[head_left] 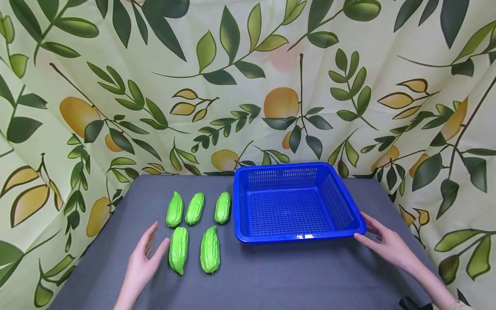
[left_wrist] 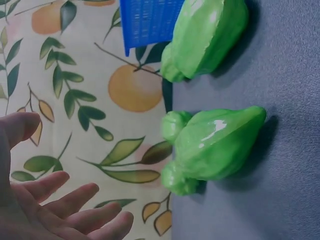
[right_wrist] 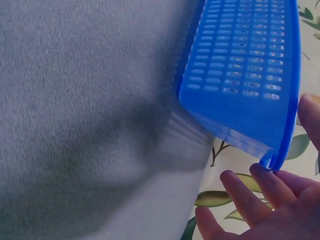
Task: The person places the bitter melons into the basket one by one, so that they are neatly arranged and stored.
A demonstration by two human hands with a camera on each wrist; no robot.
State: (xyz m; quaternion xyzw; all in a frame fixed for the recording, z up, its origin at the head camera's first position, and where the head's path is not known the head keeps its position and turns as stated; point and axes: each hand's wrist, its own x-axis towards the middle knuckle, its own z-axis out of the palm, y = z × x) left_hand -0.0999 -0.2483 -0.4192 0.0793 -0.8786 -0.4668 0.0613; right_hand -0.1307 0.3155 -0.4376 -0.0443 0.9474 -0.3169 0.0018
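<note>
In the head view my left hand [head_left: 141, 260] hovers over the left of the table, fingers spread and holding nothing. Nearest to it is a glossy green ridged gourd [head_left: 178, 249], like a bitter melon, apart from the thumb. Beside that lies another gourd [head_left: 210, 250]; behind them stand more, a left one [head_left: 175, 210], a middle one [head_left: 195, 209] and one near the basket [head_left: 222, 208]. My right hand [head_left: 383, 241] touches the front right corner of a blue plastic basket [head_left: 298, 237], thumb at the front rim, extended fingers at the side. Nothing lies inside the basket.
Grey cloth covers the table [head_left: 271, 275]. A leaf-and-fruit patterned curtain [head_left: 240, 99] hangs behind and at both sides, close to the basket's back rim. A dark object [head_left: 413, 304] shows at the lower right, near the right forearm.
</note>
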